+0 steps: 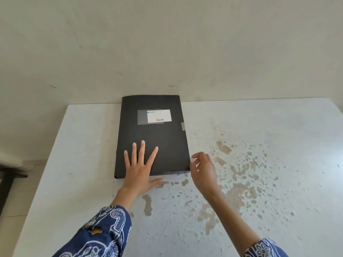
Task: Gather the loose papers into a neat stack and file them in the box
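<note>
A black file box [157, 138] lies flat and closed on the white table [259, 127], its far end against the wall. A white label sits in a clear pocket on its lid, and a small grey tab sticks out of its right edge. My left hand [140, 167] rests flat on the near part of the lid with its fingers spread. My right hand [203, 168] hovers at the box's near right corner, fingers loosely curled and holding nothing. No loose papers are in view.
The table top has worn brownish patches [235, 182] right of the box and toward me. A plain wall [167, 43] rises behind the table. A dark piece of furniture [7, 180] stands beyond the table's left edge.
</note>
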{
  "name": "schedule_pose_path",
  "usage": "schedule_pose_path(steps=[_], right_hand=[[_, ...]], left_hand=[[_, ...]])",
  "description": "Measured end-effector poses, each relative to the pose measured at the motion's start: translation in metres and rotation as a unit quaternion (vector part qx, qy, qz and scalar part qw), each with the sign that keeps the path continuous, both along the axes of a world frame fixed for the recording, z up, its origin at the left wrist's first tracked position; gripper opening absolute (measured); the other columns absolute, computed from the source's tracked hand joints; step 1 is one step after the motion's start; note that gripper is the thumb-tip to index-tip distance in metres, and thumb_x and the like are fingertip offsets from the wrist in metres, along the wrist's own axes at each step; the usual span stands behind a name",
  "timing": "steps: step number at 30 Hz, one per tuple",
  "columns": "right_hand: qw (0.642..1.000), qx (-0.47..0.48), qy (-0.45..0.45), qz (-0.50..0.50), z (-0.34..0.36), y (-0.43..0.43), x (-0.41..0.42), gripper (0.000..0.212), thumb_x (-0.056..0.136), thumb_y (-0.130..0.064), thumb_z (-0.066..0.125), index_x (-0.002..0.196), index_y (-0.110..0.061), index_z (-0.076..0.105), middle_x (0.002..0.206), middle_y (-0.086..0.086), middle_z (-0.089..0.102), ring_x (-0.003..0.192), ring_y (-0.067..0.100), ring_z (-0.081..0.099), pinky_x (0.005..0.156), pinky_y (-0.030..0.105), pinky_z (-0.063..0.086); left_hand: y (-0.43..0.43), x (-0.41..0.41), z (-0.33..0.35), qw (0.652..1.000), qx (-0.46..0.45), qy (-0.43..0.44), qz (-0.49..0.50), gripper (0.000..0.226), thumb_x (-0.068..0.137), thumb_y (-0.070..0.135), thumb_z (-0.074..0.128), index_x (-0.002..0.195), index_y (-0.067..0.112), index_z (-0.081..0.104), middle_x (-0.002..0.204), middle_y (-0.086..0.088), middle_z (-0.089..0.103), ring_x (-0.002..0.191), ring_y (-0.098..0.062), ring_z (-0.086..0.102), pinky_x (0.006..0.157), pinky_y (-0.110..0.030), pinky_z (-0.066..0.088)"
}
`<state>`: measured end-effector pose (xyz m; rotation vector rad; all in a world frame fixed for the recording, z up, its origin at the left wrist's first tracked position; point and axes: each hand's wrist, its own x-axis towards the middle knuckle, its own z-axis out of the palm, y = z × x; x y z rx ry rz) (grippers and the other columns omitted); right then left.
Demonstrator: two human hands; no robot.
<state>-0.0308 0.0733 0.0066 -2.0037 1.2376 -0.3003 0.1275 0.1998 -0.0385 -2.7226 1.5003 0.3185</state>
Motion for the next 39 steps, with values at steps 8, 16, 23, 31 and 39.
schedule_pose_path(steps=[8,16,23,31,39], right_hand=[[0.961,-0.127,0.147,0.196,-0.017,-0.037,0.062,0.065,0.1,-0.038,0.033,0.151,-0.009,0.006,0.162,0.006,-0.002,0.149,0.023,0.001,0.118,0.04,0.015],[0.938,-0.175,0.197,0.227,-0.044,-0.042,0.072,0.072,0.098,-0.052,0.014,0.15,-0.005,-0.003,0.16,0.011,-0.012,0.148,0.023,-0.01,0.116,0.038,-0.012],[0.939,-0.149,0.186,0.247,-0.035,-0.048,0.07,0.077,0.097,-0.05,0.028,0.15,-0.004,-0.003,0.16,0.01,-0.014,0.148,0.023,-0.011,0.118,0.04,-0.009],[0.938,-0.09,0.187,0.276,-0.021,-0.056,0.067,0.081,0.095,-0.051,0.037,0.151,-0.01,-0.005,0.16,0.004,-0.016,0.148,0.02,-0.009,0.119,0.044,-0.006],[0.964,-0.093,0.053,0.245,0.036,-0.054,0.025,0.044,0.096,-0.029,0.048,0.138,-0.013,0.041,0.143,0.007,0.047,0.13,0.024,0.046,0.11,0.04,0.036]], left_hand=[[0.001,-0.002,-0.005,1.0,-0.012,-0.011,0.004,0.1,0.067,0.085,0.033,0.149,0.028,0.018,0.157,-0.02,0.017,0.143,-0.045,0.011,0.109,-0.066,0.013],[-0.001,-0.003,-0.01,0.999,-0.032,-0.018,0.013,0.092,0.075,0.085,0.018,0.15,0.03,0.019,0.159,-0.016,0.012,0.145,-0.042,0.006,0.112,-0.065,0.009],[-0.002,-0.003,-0.006,0.999,-0.018,-0.023,0.016,0.085,0.08,0.08,0.015,0.148,0.028,0.026,0.156,-0.017,0.022,0.142,-0.043,0.017,0.109,-0.066,0.018],[-0.002,0.001,0.003,1.0,0.005,0.019,0.006,0.092,0.075,0.082,0.001,0.149,0.03,0.018,0.158,-0.017,0.012,0.144,-0.043,0.007,0.11,-0.062,0.005],[0.023,-0.022,0.026,0.977,-0.165,0.115,0.068,0.048,0.094,0.034,0.05,0.14,0.021,0.042,0.156,-0.007,0.024,0.146,-0.028,0.017,0.118,-0.04,0.006]])
